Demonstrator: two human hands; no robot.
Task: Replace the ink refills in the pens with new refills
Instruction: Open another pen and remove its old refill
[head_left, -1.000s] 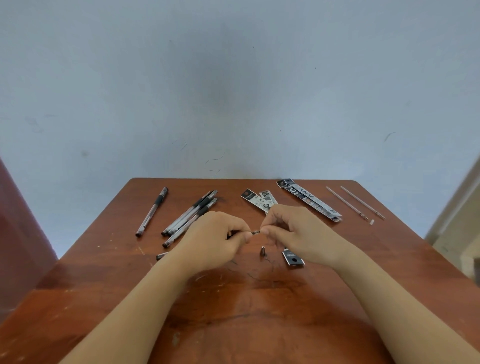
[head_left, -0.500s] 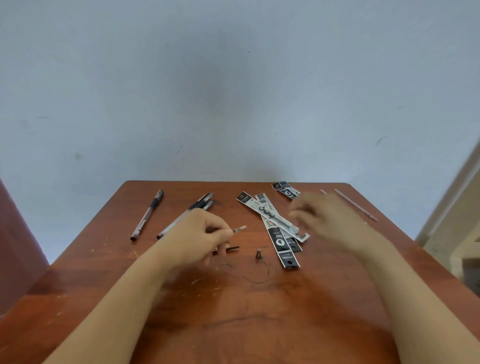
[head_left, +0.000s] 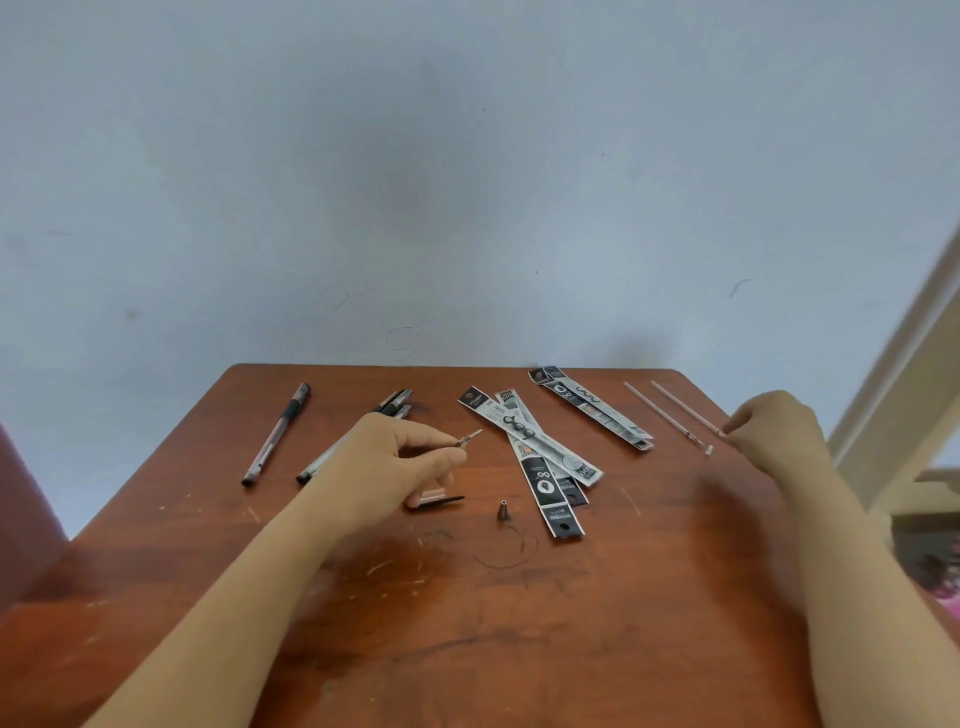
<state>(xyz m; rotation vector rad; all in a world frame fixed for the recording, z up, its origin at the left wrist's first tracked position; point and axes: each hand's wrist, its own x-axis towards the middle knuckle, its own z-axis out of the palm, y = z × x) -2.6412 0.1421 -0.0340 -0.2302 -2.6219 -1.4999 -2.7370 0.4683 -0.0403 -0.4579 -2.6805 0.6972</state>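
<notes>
Both forearms (head_left: 218, 597) show bare along their whole visible length; the left hand (head_left: 384, 467) and right hand (head_left: 779, 436) are bare too.

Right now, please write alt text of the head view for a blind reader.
A person's left hand holds a pen at a wooden table, while the right hand reaches two loose refills at the far right; refill packets lie between.

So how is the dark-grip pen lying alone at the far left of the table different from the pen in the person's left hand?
The lone dark-grip pen lies flat on the brown wooden table, untouched. The held pen is gripped in the left hand and mostly hidden by it. The lone pen looks assembled, while the held pen shows a bare thin tip, and a small metal cone stands loose on the table. Both are slim pens.
</notes>
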